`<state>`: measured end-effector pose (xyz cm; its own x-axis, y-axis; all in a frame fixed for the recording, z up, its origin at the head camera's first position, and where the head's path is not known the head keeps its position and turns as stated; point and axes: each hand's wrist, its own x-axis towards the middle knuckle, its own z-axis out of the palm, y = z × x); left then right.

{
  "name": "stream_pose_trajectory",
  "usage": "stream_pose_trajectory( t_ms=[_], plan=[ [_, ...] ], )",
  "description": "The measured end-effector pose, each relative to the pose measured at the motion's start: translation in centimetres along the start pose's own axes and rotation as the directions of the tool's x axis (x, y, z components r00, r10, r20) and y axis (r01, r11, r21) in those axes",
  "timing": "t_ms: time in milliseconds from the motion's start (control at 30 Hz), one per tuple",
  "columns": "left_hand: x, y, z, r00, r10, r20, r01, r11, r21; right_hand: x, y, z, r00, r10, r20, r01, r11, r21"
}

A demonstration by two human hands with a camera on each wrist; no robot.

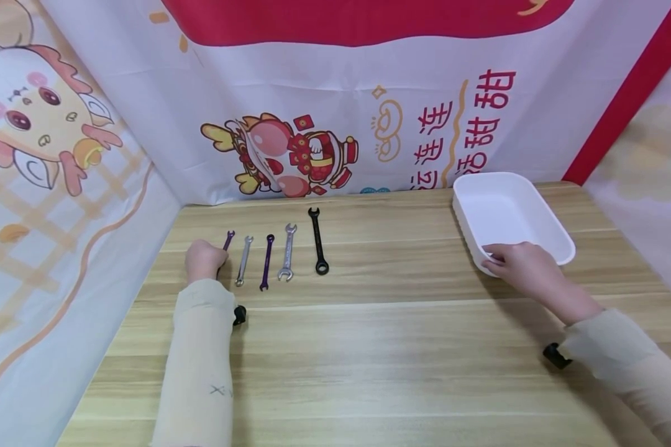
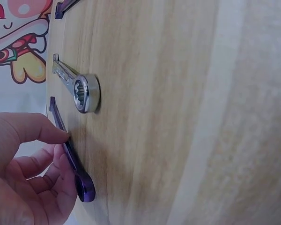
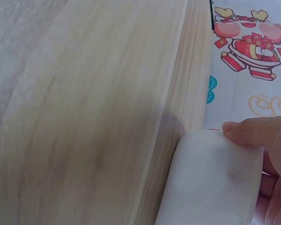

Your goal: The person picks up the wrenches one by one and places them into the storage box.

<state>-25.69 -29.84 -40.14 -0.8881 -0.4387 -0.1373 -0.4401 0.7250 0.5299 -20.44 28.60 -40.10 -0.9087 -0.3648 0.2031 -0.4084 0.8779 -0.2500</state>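
Observation:
At the left end of a row of wrenches, my left hand [image 1: 204,259] pinches a purple combination wrench [image 2: 74,157] by its shank between thumb and fingers. The wrench lies on the table, its ring end toward me; in the head view the hand hides much of it. Just right of it is a small silver combination wrench [image 1: 244,261]. My right hand [image 1: 522,267] grips the near left corner of a white plastic bin [image 1: 548,217], thumb over the rim and fingers inside. The bin stands on the table at the back right.
Further right in the row lie another purple wrench [image 1: 267,262], a silver open-ended wrench [image 1: 288,251] and a longer black combination wrench [image 1: 317,242]. A printed cloth [image 1: 324,81] hangs behind the wooden table [image 1: 369,360] and along its left side.

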Motion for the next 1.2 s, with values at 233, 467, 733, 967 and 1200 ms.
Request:
stream_pose_trajectory(
  t_ms=[233,467,733,967,1200],
  plan=[
    [0.0,0.1,-0.1,1.0,0.0,-0.007,0.0,1.0,0.01,0.0,-0.4,0.2,1.0,-0.012,-0.016,0.012,1.0,0.003],
    [0.0,0.3,-0.1,1.0,0.012,0.009,-0.012,1.0,0.012,0.0,-0.4,0.3,1.0,-0.006,-0.021,0.006,1.0,0.002],
    [0.6,0.1,0.2,1.0,-0.002,0.023,0.002,1.0,-0.001,0.1,-0.4,0.4,1.0,-0.014,-0.026,0.014,1.0,0.0],
    [0.6,0.2,0.1,0.999,0.021,0.031,-0.021,1.0,0.016,0.3,-0.8,0.4,1.0,-0.006,0.001,0.006,1.0,0.008],
    [0.3,0.5,-0.2,0.998,0.057,0.027,-0.058,0.997,0.053,0.4,-1.2,0.5,1.0,0.0,0.017,0.0,1.0,0.021]
  ],
)
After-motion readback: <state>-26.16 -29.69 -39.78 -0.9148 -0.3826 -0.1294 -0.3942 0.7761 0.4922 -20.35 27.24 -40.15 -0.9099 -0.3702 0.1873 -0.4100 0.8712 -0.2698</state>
